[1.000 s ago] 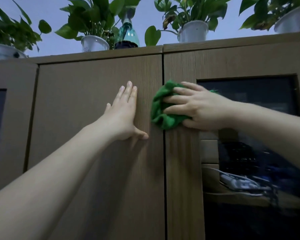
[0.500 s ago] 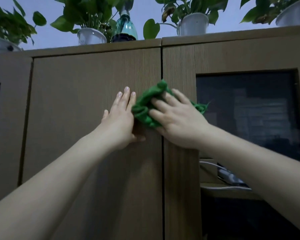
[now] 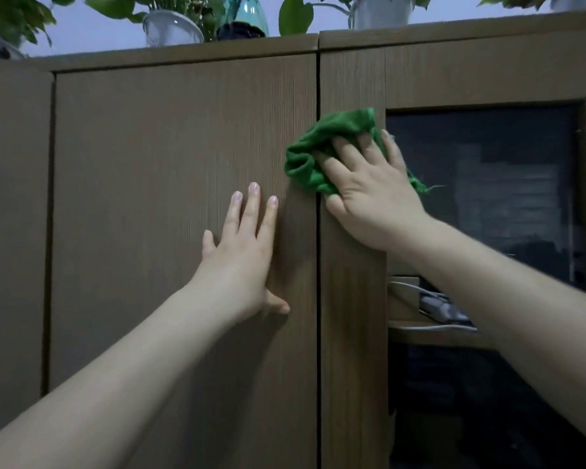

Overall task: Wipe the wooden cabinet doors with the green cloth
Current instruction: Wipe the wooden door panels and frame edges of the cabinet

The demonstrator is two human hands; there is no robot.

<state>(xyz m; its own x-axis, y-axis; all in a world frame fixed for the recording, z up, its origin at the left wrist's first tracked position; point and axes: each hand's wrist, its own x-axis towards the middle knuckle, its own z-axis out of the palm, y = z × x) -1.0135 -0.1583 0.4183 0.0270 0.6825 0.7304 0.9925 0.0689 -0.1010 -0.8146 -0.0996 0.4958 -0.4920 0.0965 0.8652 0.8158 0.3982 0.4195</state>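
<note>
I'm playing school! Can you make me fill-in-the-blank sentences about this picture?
1. The right hand presses a cloth coloured ____.
2. The left hand lies flat on the solid ____ door.
3. Potted ____ stand on top of the cabinet.

Missing words: green; wooden; plants

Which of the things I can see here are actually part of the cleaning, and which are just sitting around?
Part of the job:
green cloth, pressed by the right hand
solid wooden door, with the left hand flat on it
glass-paned door

Just sitting around:
potted plants on top
teal bottle
cables behind the glass
</note>
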